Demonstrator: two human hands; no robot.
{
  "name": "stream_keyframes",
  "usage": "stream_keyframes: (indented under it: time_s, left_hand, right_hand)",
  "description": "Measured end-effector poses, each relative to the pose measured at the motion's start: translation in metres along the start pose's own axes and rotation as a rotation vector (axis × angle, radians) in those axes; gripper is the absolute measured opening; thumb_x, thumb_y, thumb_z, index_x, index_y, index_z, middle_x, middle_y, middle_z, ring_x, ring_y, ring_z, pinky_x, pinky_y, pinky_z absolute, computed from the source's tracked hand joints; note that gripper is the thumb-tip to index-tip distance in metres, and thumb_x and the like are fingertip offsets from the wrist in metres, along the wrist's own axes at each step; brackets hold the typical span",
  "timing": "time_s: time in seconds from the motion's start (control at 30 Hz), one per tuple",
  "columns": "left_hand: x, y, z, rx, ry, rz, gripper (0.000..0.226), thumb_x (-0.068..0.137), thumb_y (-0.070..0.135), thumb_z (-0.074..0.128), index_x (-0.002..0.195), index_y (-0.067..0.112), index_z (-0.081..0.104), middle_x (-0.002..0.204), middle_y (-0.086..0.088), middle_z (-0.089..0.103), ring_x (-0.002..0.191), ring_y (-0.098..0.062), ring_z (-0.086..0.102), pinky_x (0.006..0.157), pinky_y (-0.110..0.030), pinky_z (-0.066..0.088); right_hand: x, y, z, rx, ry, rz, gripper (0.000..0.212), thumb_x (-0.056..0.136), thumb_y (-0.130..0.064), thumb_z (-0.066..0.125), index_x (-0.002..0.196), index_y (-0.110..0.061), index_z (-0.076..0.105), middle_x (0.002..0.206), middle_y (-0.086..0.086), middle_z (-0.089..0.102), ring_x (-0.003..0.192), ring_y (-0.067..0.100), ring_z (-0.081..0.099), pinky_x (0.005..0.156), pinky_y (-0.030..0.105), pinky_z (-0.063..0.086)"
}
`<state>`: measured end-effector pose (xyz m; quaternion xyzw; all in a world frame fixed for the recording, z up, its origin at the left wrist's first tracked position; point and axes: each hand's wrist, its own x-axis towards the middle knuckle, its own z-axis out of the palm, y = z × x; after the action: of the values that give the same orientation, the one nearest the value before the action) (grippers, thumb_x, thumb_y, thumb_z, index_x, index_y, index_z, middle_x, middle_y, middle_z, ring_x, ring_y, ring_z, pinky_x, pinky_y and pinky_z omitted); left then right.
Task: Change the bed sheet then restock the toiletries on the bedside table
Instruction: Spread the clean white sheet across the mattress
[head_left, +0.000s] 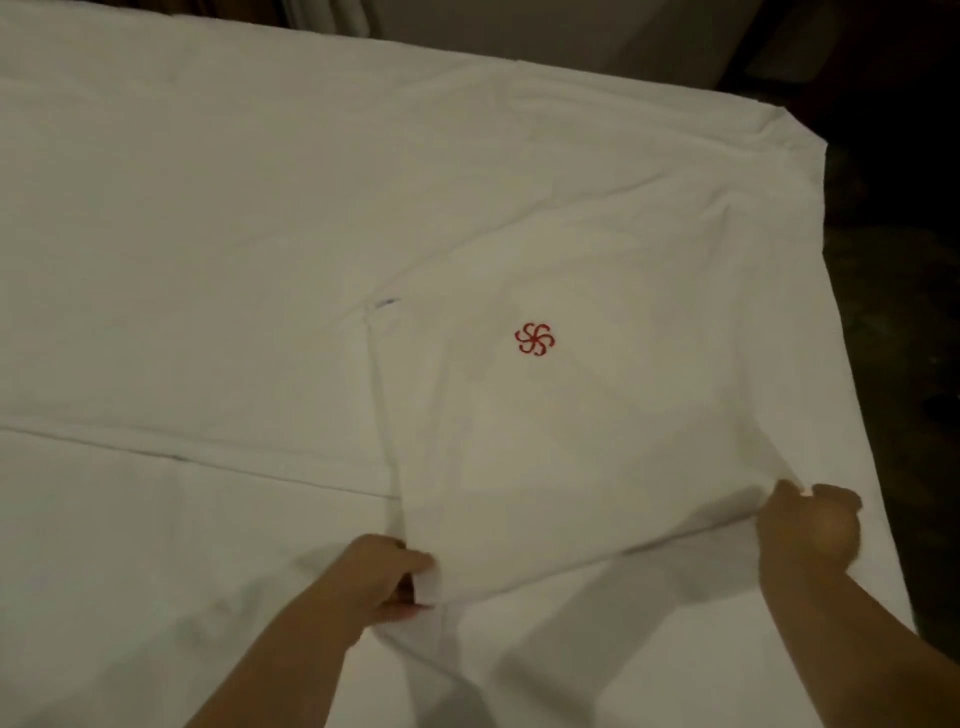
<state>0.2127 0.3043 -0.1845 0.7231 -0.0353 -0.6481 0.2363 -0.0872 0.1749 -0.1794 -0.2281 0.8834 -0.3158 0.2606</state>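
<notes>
Nearest, two bare forearms are seen reaching forward from the bottom edge over a white bed sheet (182, 234) that covers the bed. The left hand (382, 577) is curled round a bunched corner of a folded white sheet (571, 441), with the fabric pinched between thumb and fingers. The right hand (808, 530) is closed in the same way on the opposite near corner, a fold of cloth being gripped at its fingertips. Between the two hands the near edge of the folded sheet is held lifted a little off the bed, and a shadow is cast beneath it. This folded panel is laid on the right half of the bed, its near edge running left to right and slightly uphill toward the right hand, while its length runs away from the person toward the far right corner. A small red pinwheel emblem (534, 339) is stitched near the panel's middle. To the left, a hemmed seam (182, 447) is seen crossing the bed sideways. Farther off, the far right corner of the bed (935, 130) is draped in white against a dark floor (904, 312).
</notes>
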Motion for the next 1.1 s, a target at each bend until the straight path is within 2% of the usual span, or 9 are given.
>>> stream_keyframes:
  time_s: [0.1,0.23,0.33,0.53,0.6,0.7,0.77,0.87,1.1]
  left_hand:
    - [0.002,0.023,-0.008,-0.043,0.032,0.082,0.008,0.088,0.001,0.061,0.08,0.001,0.058,0.081,-0.015,0.063,0.072,-0.026,0.06,0.052,-0.028,0.055]
    - [0.026,0.076,-0.036,-0.044,0.05,0.166,0.006,0.089,0.007,0.061,0.09,0.001,0.058,0.08,-0.011,0.058,0.072,-0.023,0.057,0.061,-0.03,0.052]
    - [0.039,0.106,-0.04,-0.086,0.028,0.209,0.009,0.09,0.009,0.06,0.084,0.003,0.058,0.074,-0.009,0.053,0.066,-0.022,0.055,0.057,-0.029,0.054]
    - [0.071,0.172,-0.048,-0.167,-0.039,0.269,0.008,0.091,0.007,0.058,0.082,0.007,0.057,0.071,-0.007,0.065,0.066,-0.019,0.06,0.052,-0.032,0.053]
    - [0.085,0.186,-0.046,-0.173,-0.038,0.286,0.003,0.089,0.007,0.06,0.092,0.006,0.059,0.075,-0.007,0.066,0.068,-0.019,0.064,0.066,-0.037,0.056]
    - [0.101,0.194,-0.04,-0.096,0.039,0.318,0.037,0.086,0.013,0.065,0.122,0.013,0.054,0.112,-0.011,0.062,0.104,-0.029,0.059,0.094,-0.047,0.048]
    - [0.104,0.195,-0.04,-0.064,0.083,0.318,0.043,0.085,0.016,0.068,0.125,0.013,0.052,0.119,-0.012,0.058,0.11,-0.031,0.056,0.096,-0.048,0.047]
    - [0.105,0.195,-0.043,-0.05,0.136,0.282,0.049,0.083,0.016,0.071,0.127,0.007,0.051,0.119,-0.014,0.059,0.108,-0.031,0.057,0.093,-0.044,0.05]
    - [0.099,0.196,-0.046,0.002,0.079,0.318,0.046,0.092,0.008,0.058,0.135,0.006,0.041,0.119,-0.014,0.06,0.118,-0.027,0.055,0.086,-0.037,0.048]
  right_hand:
    - [-0.05,0.014,0.017,0.095,-0.102,-0.001,0.055,0.089,-0.019,0.061,0.131,0.007,0.037,0.128,0.029,0.048,0.12,0.04,0.046,0.104,0.042,0.034]
    - [-0.16,0.052,0.062,0.043,-0.298,0.16,0.047,0.09,-0.033,0.058,0.108,0.01,0.053,0.1,0.022,0.059,0.098,0.034,0.059,0.078,0.034,0.042]
    - [-0.221,0.075,0.085,0.081,-0.436,0.313,0.04,0.089,-0.035,0.059,0.087,0.004,0.064,0.087,0.023,0.067,0.09,0.036,0.063,0.081,0.037,0.047]
    - [-0.284,0.058,0.112,0.419,-0.373,0.575,0.015,0.085,-0.009,0.063,0.071,-0.004,0.06,0.054,0.005,0.063,0.054,0.022,0.053,0.06,0.031,0.041]
    - [-0.295,0.052,0.12,0.452,-0.288,0.574,0.019,0.086,-0.009,0.06,0.067,-0.005,0.06,0.049,0.001,0.062,0.056,0.022,0.052,0.061,0.032,0.039]
    - [-0.301,0.058,0.119,0.314,-0.154,0.39,0.013,0.086,-0.014,0.062,0.095,-0.004,0.062,0.081,0.008,0.068,0.075,0.024,0.057,0.07,0.03,0.04]
    - [-0.301,0.067,0.113,0.122,-0.083,0.059,0.047,0.077,-0.013,0.071,0.119,-0.014,0.05,0.105,0.008,0.062,0.087,0.024,0.059,0.073,0.028,0.042]
    - [-0.296,0.094,0.103,-0.418,-0.002,-0.556,0.089,0.047,-0.012,0.082,0.128,-0.021,0.046,0.122,0.01,0.05,0.089,0.033,0.059,0.068,0.039,0.051]
    - [-0.233,0.082,0.084,-0.737,0.016,-1.223,0.03,0.071,-0.022,0.044,0.089,-0.022,0.068,0.111,0.01,0.054,0.085,0.028,0.044,0.073,0.037,0.03]
